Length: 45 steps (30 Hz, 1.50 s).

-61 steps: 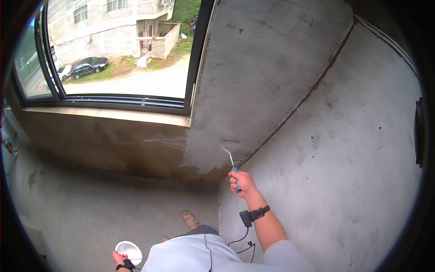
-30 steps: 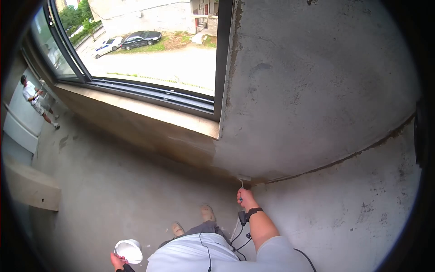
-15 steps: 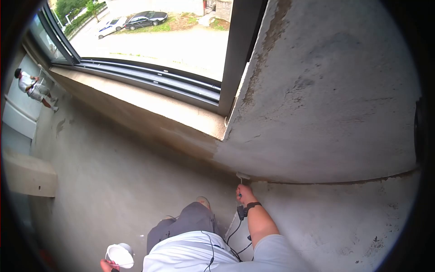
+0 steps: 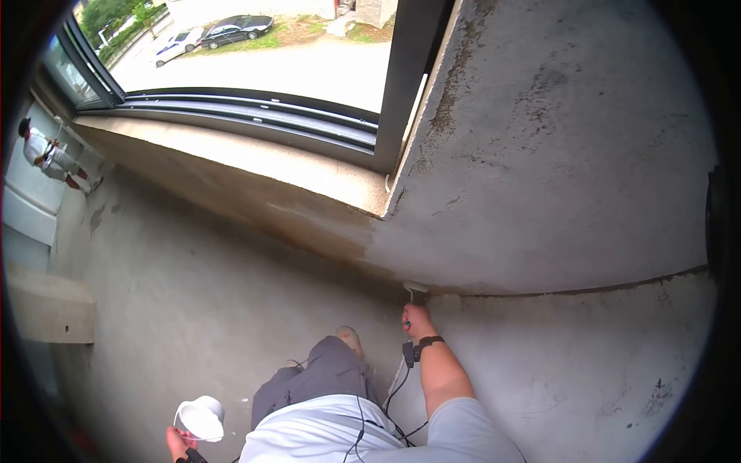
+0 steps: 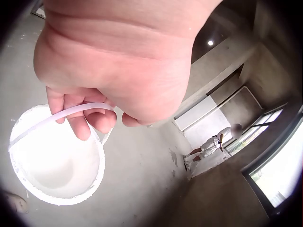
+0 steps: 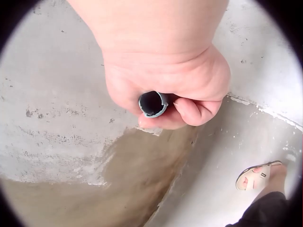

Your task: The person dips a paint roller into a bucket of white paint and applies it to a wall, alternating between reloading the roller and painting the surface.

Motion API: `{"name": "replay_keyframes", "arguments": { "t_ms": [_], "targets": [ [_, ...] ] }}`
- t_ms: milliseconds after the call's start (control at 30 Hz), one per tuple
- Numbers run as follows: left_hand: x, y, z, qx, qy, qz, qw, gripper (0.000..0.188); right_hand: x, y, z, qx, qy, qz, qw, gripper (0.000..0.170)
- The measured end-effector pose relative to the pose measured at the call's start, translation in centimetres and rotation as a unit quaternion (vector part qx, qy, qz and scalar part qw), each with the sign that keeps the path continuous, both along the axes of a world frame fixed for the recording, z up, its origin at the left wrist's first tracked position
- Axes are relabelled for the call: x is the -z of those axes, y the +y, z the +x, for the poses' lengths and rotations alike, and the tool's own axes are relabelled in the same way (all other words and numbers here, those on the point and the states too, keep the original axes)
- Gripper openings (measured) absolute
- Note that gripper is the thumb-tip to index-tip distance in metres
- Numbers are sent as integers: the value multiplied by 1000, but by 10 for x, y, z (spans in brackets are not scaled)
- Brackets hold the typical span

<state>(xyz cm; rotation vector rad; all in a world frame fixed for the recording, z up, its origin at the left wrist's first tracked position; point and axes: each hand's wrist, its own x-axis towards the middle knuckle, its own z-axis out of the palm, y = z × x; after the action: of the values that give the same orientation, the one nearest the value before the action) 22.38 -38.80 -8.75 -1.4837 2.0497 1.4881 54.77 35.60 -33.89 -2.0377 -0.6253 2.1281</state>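
My right hand (image 4: 417, 318) grips the handle of a paint roller (image 4: 415, 286), its fingers curled round it. The roller's pale sleeve lies low at the wall beside the corner. In the right wrist view, the open hollow end of the roller handle (image 6: 154, 115) pokes out of the fist; the sleeve is hidden there. Down at the left, my left hand (image 4: 180, 441) holds a white bucket (image 4: 202, 419) by its thin bail handle (image 5: 61, 115), with fingers curled under it. White liquid (image 5: 61, 165) shows inside the bucket, which hangs over the floor.
Ahead is a window with a dark frame (image 4: 397, 100) above a sill (image 4: 255, 158). The wall below is part pale-coated, part bare brown (image 4: 324, 231). A side wall (image 4: 556, 355) stands close at the right. Another person (image 4: 50, 154) stands far left, near a low beam (image 4: 50, 309).
The right hand has brought the roller down the wall to its foot near the corner. The view has swung left and down, and the legs have bent. The bucket stays at the left.
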Motion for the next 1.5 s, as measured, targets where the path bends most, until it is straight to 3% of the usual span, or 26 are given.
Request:
{"name": "replay_keyframes", "arguments": {
  "t_ms": [200,267,500,600,700,833,900,1033,1133,1200,1267,1367,1500],
  "targets": [
    [55,-21,-53,43,-26,89,995,21,-88,-21,2,7,11,43,999,11],
    [56,-7,-62,95,-42,66,992,25,-118,-29,4,12,15,59,998,10],
    [110,-15,-90,127,-33,30,991,29,-212,-60,3,3,50,125,991,8],
    [129,-29,-93,159,-60,21,985,19,-247,-73,2,4,54,158,986,14],
    [143,-38,-110,318,-66,-55,944,24,-288,-86,0,5,58,192,980,11],
    [161,-39,-119,388,-68,-70,917,27,-337,-100,-3,7,56,226,972,10],
    [168,-40,-123,430,-122,-90,890,33,-356,-106,-3,7,57,240,969,9],
    [173,-39,-112,426,-138,-79,891,38,-383,-118,-2,14,89,259,962,11],
    [171,-42,-104,387,-113,-13,915,40,-412,-137,-2,29,114,296,948,15],
    [172,-50,-95,324,-111,10,939,29,-424,-150,1,33,121,307,943,16],
    [174,-57,-88,315,-108,33,943,38,-429,-152,1,35,131,323,937,17],
    [183,-60,-77,216,-88,98,967,21,-425,-159,1,32,132,333,933,18],
    [191,-61,-73,183,-103,93,973,12,-419,-159,-4,29,170,325,930,18]
  ]
}}
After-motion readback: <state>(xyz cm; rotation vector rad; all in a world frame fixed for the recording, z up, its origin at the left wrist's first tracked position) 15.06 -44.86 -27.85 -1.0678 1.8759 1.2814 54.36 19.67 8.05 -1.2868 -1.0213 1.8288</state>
